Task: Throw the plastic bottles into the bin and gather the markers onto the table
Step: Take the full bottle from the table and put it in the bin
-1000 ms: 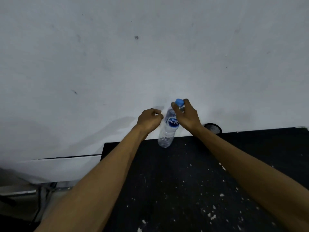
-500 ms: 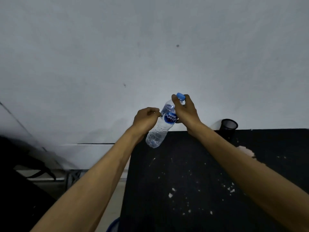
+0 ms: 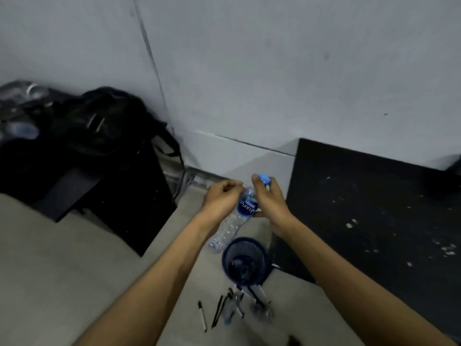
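My right hand [image 3: 270, 203] grips a clear plastic bottle [image 3: 233, 223] with a blue cap and blue label near its neck. The bottle hangs tilted, base down-left, just above a dark blue mesh bin [image 3: 245, 260] on the floor. My left hand [image 3: 220, 198] is closed in a loose fist beside the bottle's shoulder, touching or nearly touching it. Several markers [image 3: 224, 308] lie scattered on the floor just in front of the bin. A black table [image 3: 374, 208] speckled with white bits stands to the right.
A black cabinet [image 3: 119, 196] with a black bag [image 3: 104, 123] on top stands at the left against the grey wall. Pale floor runs between the cabinet and the table. Clear plastic items [image 3: 22, 131] sit at the far left, blurred.
The view has swung down and left, bringing the floor, bin, markers and cabinet into sight. Both hands with the bottle have moved off the table edge to above the bin.
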